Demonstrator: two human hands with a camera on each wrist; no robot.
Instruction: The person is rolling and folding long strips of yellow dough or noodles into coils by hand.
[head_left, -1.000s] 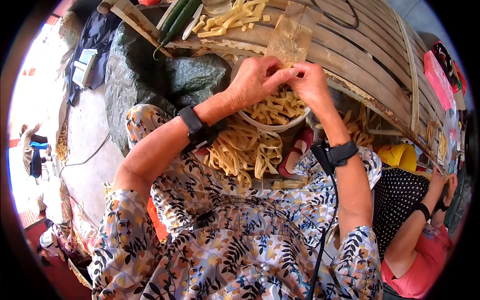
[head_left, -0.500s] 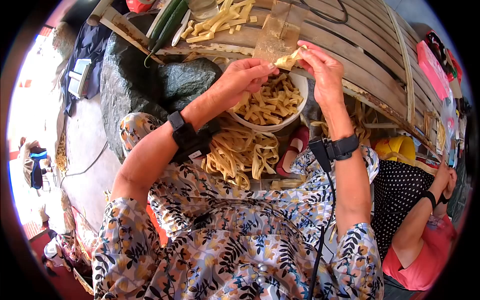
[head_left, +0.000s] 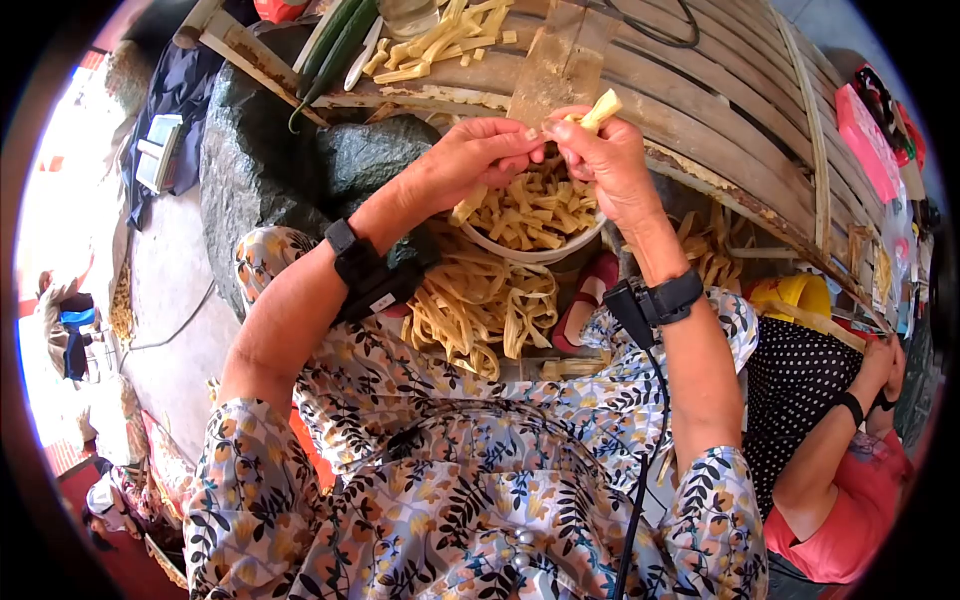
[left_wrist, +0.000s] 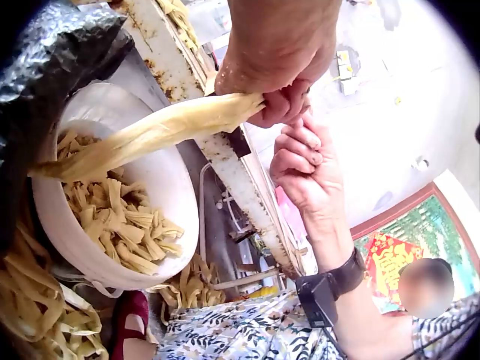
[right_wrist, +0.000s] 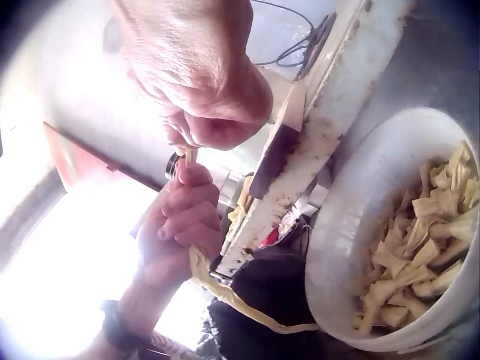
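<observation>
Over a white bucket [left_wrist: 161, 176] holding many short folded pale-yellow pieces [head_left: 535, 215], my hands meet fingertip to fingertip. My left hand [head_left: 475, 160] pinches a long pale-yellow strip [left_wrist: 150, 135]. Its tail hangs below the left fingers toward the bucket's side in both wrist views. My right hand [head_left: 615, 170] pinches between thumb and fingers a folded pale-yellow piece [head_left: 604, 108], whose flared end sticks up past the knuckles. Curled fingers hide how piece and strip join.
Loose long strips [head_left: 480, 305] lie heaped before the bucket. Beyond it stands a slatted bench [head_left: 740, 130] with a rusty edge, a board [head_left: 560, 65], cut pieces [head_left: 450, 45] and cucumbers [head_left: 340, 50]. Dark plastic sheeting [head_left: 370, 150] is at left. Another person [head_left: 840, 500] sits at right.
The hands, together a second ago, moved apart with the piece showing between them, then came back together. The folded end now points up from the right hand.
</observation>
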